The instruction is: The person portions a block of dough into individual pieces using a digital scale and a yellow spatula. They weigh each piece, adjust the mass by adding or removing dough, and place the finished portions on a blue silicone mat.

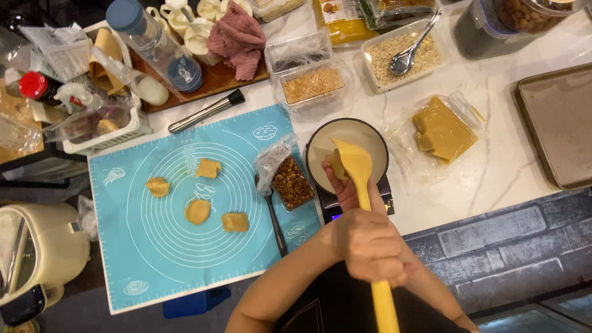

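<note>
Right hand (370,246) is closed in a full fist round the handle of the yellow spatula (357,166), blade tip over the white bowl (320,145). The bowl sits on a small dark scale (333,206) at the desk's near edge.

Left hand (343,188) is mostly hidden behind the right hand and the spatula. Its fingers (330,179) curl up to the bowl rim and pinch a small dough lump (336,163), pressed against the blade. Can't tell how tight the pinch is.

For a clean job, in my judgement:
- hold the blade steady and low over the bowl so anything that comes off lands inside, not on the scale
- wipe the lump along the blade edge rather than tugging at it; it looks soft and sticky
- don't lean on the bowl rim, that would throw off the reading
- keep the forearm off the open tray of chopped nuts (291,183) and the black spoon (274,219), both just left of the scale

Four dough pieces (198,211) already lie well spaced on the blue mat (132,246). The main dough slab (441,131) sits in its clear wrap to the right of the bowl.
</note>
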